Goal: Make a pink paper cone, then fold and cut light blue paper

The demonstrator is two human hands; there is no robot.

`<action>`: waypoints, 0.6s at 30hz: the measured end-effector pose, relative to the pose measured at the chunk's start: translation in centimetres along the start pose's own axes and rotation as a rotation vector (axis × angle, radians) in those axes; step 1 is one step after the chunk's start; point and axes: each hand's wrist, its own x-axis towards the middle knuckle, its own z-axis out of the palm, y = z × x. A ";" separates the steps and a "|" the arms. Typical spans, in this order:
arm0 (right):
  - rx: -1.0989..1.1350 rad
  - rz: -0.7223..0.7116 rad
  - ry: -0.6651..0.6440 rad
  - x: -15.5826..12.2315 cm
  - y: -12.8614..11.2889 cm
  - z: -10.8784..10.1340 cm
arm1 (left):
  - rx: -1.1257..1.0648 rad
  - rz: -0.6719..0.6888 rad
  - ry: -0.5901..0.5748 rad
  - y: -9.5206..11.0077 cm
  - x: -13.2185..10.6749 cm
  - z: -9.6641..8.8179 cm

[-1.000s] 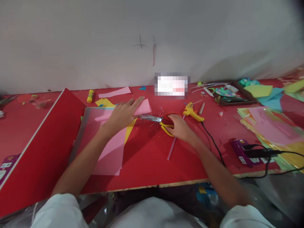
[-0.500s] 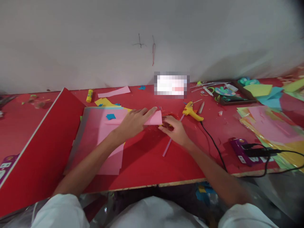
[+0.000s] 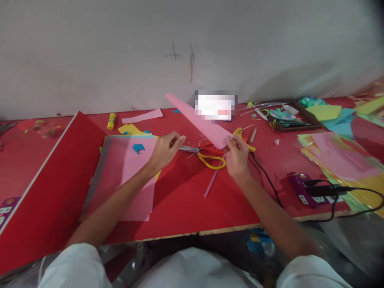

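Note:
My right hand [image 3: 237,155] is closed on the wide end of a long folded pink paper piece [image 3: 199,120], which slants up and to the left above the red table [image 3: 186,204]. My left hand [image 3: 166,149] hovers over the table with its fingers curled, fingertips at the blade tip of the yellow-handled scissors [image 3: 210,158]. I cannot tell whether it grips anything. The scissors lie flat between my two hands. A stack of pink sheets [image 3: 129,176] with a blue scrap [image 3: 138,148] on top lies under my left forearm.
A yellow glue gun [image 3: 244,142] with a black cord, a clear glue rod [image 3: 213,181], a purple power strip [image 3: 301,188], coloured papers [image 3: 339,160], a craft tray [image 3: 288,120], a yellow glue stick [image 3: 111,121] and a tilted red board [image 3: 51,180] surround the hands.
My right hand has taken the pink paper piece and lifted it off the table, up to the right. My left hand let go of it and curled, uncovering the scissors.

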 end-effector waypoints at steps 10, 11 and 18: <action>0.567 0.344 -0.182 -2.6 -2.5 2.1 | -1.064 -0.268 0.054 -1.3 1.4 0.2; 0.592 0.361 -0.204 -2.7 -2.6 2.1 | -1.134 -0.285 0.072 -1.3 1.4 0.2; 0.486 0.320 -0.316 -3.0 -2.1 2.3 | -1.285 -0.366 0.204 -1.0 1.3 0.8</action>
